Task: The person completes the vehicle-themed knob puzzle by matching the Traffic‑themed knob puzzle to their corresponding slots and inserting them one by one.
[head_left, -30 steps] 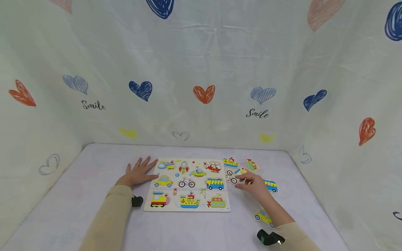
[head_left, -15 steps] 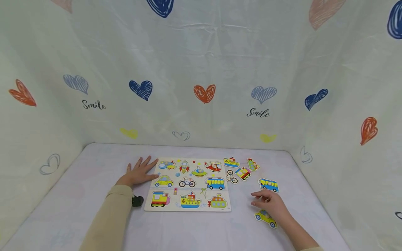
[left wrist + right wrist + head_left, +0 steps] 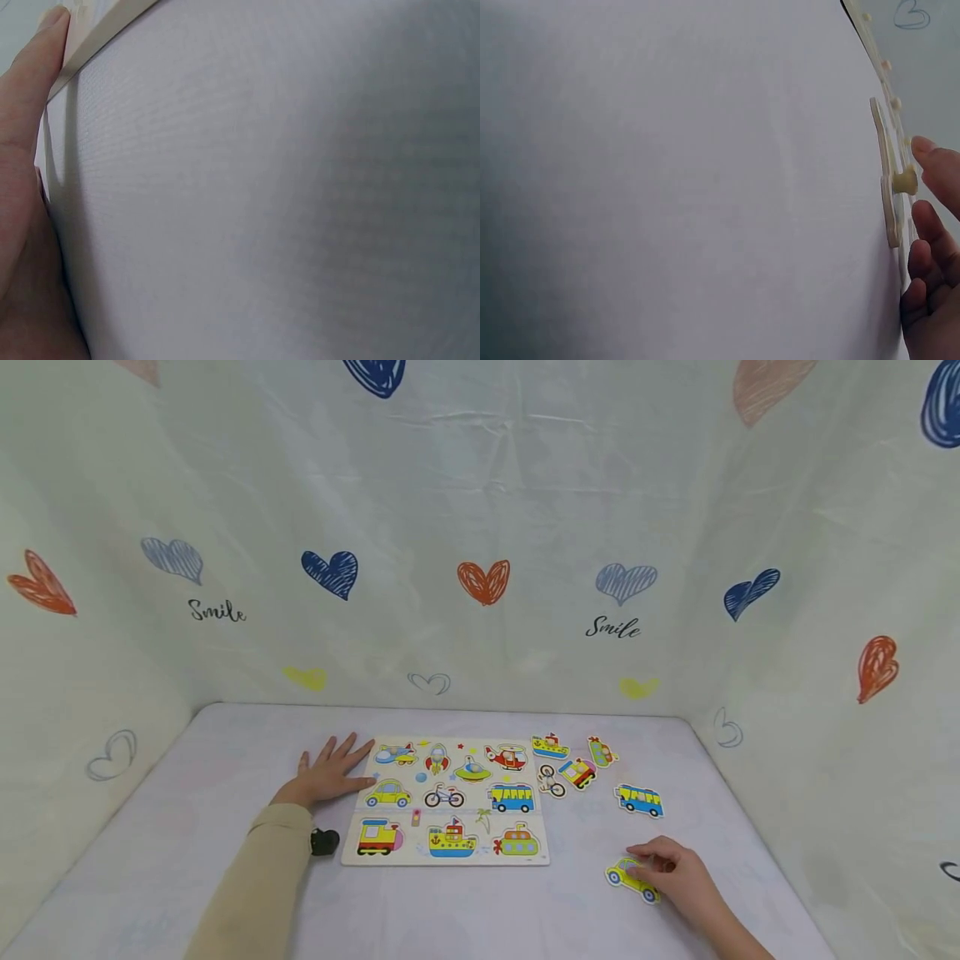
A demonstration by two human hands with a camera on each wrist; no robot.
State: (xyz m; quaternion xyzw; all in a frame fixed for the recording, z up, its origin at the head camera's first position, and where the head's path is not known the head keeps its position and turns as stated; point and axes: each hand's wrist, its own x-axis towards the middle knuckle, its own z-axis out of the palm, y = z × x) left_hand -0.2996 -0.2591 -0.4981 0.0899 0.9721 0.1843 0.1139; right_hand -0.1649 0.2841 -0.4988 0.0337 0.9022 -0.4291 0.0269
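As our right hand (image 3: 678, 870) reaches over the yellow car piece (image 3: 632, 886), we judge the step in hand to be the pick-up of that piece, with the grip not yet made. Its fingers are loosely curled, and in the right wrist view the digits stand either side of a knob (image 3: 905, 181) on the piece, a slight gap showing, so we take it as grasping nothing. The next move, in our judgement, calls for closing the fingertips on that knob and raising the piece from the counter (image 3: 450, 910).

Our left hand (image 3: 322, 778) is released and spread out, holding nothing, its thumb resting on the edge of the puzzle board (image 3: 414, 853) (probably to keep it from sliding). Just right of that hand is the car picture (image 3: 388, 793) on the board. Past our right hand, farther from us, lies the bus piece (image 3: 640, 801); farther still and more to its left, beside the board, are the boat piece (image 3: 550, 747), submarine piece (image 3: 602, 752), train piece (image 3: 577, 773) and bicycle piece (image 3: 552, 782)
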